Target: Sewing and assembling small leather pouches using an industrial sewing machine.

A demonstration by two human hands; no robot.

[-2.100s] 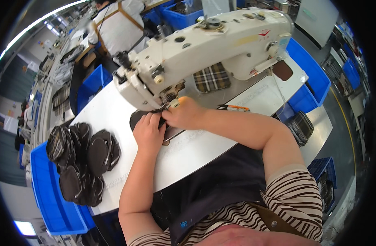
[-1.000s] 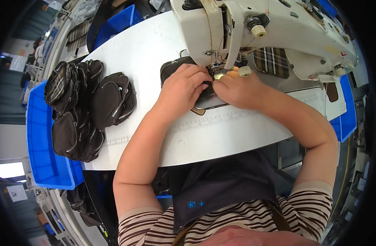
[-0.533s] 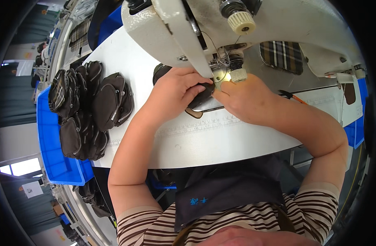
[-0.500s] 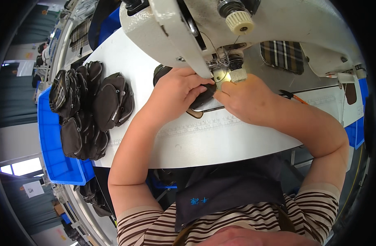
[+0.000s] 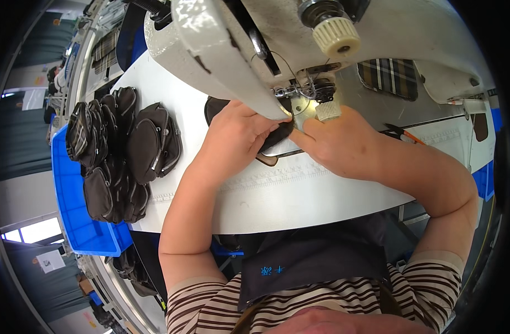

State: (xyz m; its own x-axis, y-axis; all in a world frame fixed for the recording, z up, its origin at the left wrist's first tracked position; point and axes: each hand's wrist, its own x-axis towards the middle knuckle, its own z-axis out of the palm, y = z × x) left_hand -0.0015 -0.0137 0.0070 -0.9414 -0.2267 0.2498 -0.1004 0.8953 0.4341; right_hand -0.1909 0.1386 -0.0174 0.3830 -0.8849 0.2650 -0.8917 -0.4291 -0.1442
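A dark brown fabric piece (image 5: 277,138) lies under the needle area of a white sewing machine (image 5: 210,50). My left hand (image 5: 235,133) rests on its left part, fingers bent and pressed together on the cloth close to the needle. Part of the cloth shows beyond that hand. My right hand (image 5: 341,142) is curled at the right edge of the cloth, with thumb and forefinger pinched there, just below a cream knob (image 5: 328,110). The lower fingers of this hand are tucked out of sight. A small tan-edged piece (image 5: 267,160) pokes out below the cloth.
Several dark zippered pouches (image 5: 152,143) are piled at the left, beside and over a blue bin (image 5: 80,222). Orange-handled thread snips (image 5: 405,133) lie right of my right hand. A plaid panel (image 5: 389,79) sits behind them. A ruler scale (image 5: 305,171) runs along the table.
The machine head looks larger and lower as the view has shifted. My hands stay at the cloth by the needle, and more of the cloth shows beyond my left hand.
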